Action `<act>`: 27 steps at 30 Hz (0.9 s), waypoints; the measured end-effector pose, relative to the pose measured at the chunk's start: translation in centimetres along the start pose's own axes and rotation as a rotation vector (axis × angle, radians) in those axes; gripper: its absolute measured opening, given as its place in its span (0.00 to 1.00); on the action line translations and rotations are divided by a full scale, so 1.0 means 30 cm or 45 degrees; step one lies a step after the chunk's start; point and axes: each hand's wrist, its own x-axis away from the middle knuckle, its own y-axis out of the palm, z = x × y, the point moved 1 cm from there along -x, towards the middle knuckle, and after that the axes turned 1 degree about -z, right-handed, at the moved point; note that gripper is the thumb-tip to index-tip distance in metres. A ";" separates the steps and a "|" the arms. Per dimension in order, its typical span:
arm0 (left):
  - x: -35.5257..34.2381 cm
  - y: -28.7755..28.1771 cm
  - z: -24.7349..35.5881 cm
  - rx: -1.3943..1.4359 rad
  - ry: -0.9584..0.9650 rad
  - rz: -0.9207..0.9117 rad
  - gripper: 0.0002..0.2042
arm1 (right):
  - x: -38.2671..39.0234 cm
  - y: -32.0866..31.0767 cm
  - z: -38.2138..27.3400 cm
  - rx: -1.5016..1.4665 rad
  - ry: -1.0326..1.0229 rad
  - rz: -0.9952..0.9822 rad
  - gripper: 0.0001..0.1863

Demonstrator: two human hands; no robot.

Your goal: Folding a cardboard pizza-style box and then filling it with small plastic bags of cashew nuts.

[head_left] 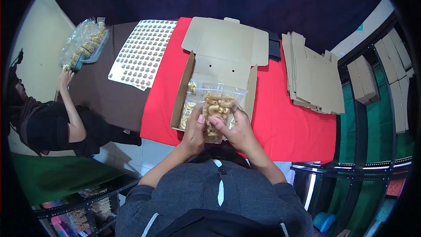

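Observation:
Between my hands is a clear plastic bag of curved, golden snacks (213,101), held upright over the front of an open cardboard box (223,46). My left hand (194,131) grips the bag's left side, thumb pointing up. My right hand (239,128) holds its right side, with the thumb pressed on the front over a pale round spot, perhaps a sticker. Inside the box, to the left of the held bag, lie more snack bags (188,110). My hands and the held bag hide much of the box's inside.
A red cloth (289,134) covers the table under the box. Flat cardboard boxes (313,79) are stacked at the right, before shelves with folded cartons (363,80). At the left lie a sticker sheet (142,52) and a container of snack bags (90,41), which another person's hand (66,77) touches.

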 end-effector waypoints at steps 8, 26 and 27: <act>-0.003 -0.016 -0.012 -0.181 0.040 -0.015 0.23 | 0.001 0.017 -0.020 -0.245 0.091 0.075 0.33; -0.020 -0.020 -0.004 0.117 -0.166 0.061 0.23 | -0.018 -0.014 0.011 0.145 -0.043 -0.219 0.38; -0.018 -0.017 -0.003 0.104 -0.101 0.054 0.22 | -0.019 -0.008 0.023 0.002 -0.018 -0.219 0.36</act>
